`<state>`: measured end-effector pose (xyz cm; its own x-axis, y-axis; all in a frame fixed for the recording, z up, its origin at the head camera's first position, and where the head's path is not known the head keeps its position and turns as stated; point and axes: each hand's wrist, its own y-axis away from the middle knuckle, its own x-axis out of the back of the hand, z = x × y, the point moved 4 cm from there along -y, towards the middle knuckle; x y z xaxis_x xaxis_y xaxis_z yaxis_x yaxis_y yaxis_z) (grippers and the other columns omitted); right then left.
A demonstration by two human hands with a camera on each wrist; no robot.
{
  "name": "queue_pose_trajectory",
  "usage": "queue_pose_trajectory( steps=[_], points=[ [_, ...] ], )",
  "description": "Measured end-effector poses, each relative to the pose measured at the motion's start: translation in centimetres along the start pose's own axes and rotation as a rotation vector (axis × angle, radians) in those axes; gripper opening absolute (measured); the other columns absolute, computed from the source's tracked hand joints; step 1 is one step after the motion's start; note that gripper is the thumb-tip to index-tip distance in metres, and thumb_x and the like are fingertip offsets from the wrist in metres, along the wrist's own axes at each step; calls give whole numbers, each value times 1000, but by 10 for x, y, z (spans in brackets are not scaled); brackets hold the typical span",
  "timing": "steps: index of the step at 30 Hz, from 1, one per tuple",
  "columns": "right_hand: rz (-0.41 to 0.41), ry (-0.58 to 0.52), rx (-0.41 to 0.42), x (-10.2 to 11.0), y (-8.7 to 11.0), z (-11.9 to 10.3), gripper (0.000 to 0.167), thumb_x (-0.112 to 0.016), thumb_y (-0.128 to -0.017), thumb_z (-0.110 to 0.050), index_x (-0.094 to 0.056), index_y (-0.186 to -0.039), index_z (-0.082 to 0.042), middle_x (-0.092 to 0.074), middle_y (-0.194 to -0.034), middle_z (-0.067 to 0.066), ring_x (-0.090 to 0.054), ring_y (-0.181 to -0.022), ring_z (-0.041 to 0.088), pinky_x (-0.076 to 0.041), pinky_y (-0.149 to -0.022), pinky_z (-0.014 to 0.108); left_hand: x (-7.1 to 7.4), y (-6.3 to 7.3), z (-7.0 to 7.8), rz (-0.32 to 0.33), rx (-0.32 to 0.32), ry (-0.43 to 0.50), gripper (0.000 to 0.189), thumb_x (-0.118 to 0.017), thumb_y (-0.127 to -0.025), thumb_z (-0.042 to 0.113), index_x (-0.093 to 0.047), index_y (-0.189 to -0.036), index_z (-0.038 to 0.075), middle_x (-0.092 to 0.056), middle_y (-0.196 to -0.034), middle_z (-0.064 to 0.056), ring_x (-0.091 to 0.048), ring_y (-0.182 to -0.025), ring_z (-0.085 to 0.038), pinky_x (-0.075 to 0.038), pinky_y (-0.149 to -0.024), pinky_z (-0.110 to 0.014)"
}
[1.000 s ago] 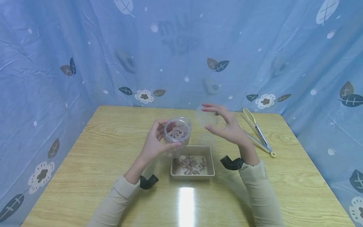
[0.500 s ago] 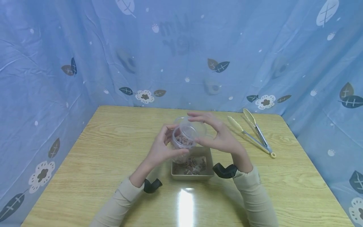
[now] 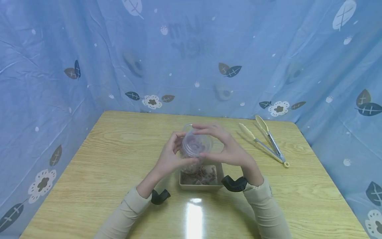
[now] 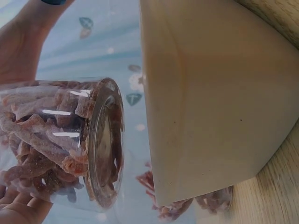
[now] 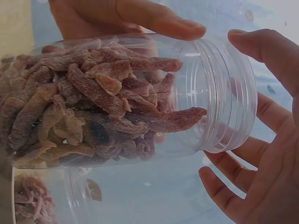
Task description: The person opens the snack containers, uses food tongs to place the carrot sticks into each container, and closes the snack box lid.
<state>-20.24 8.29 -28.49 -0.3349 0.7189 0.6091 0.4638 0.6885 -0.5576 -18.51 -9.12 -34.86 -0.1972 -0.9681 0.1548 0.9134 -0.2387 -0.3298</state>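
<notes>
My left hand [image 3: 170, 156] grips a clear plastic jar [image 5: 100, 100] of brownish dried meat-like strips from the side, tilted over a beige rectangular tray [image 3: 201, 188]. My right hand [image 3: 228, 149] holds a clear round lid [image 5: 240, 98] by its rim, fingers and thumb spread around it. In the right wrist view the lid covers the jar's mouth; whether its threads are engaged I cannot tell. More strips [image 3: 203, 174] lie in the tray, partly hidden by the jar. The left wrist view shows the jar's base beside the tray's outer wall.
Yellow-tipped metal tongs [image 3: 268, 150] lie spread on the wooden table [image 3: 119, 149], right of the tray. Another clear rounded container [image 3: 187, 127] is partly visible behind the held jar. A blue patterned curtain [image 3: 191, 66] hangs around the table's back and sides.
My right hand has brought the lid leftward and down from beside the jar onto its mouth. My left hand has shifted the jar slightly right and nearer.
</notes>
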Motion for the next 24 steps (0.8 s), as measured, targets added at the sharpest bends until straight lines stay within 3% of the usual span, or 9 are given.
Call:
queue_pose_trajectory(
  steps=[6,14,24],
  points=[
    [3,11,16,-2,1,2,55,-76,-75,-20,-56,-124,-6,-48,-137,10,-42,-124,22,-34,-104,42,1,1,-1,6,15,3,80,-85,-63,13,-40,-129,10,-45,-135,-3,-45,-125,-20,-33,-109,-40],
    [-2,29,-18,-5,3,2,59,-78,-74,-22,-55,-127,-12,-48,-137,9,-40,-127,20,-32,-107,42,-1,0,0,-16,-4,-3,94,-85,-63,16,-33,-143,13,-39,-145,-2,-46,-126,-19,-37,-106,-33],
    [41,150,-126,-6,3,1,64,-79,-72,-33,-53,-129,-18,-52,-131,-5,-44,-122,13,-36,-104,38,-1,0,-4,37,64,-67,73,-85,-64,17,-52,-129,16,-58,-127,-1,-52,-118,-16,-38,-105,-35]
  ],
)
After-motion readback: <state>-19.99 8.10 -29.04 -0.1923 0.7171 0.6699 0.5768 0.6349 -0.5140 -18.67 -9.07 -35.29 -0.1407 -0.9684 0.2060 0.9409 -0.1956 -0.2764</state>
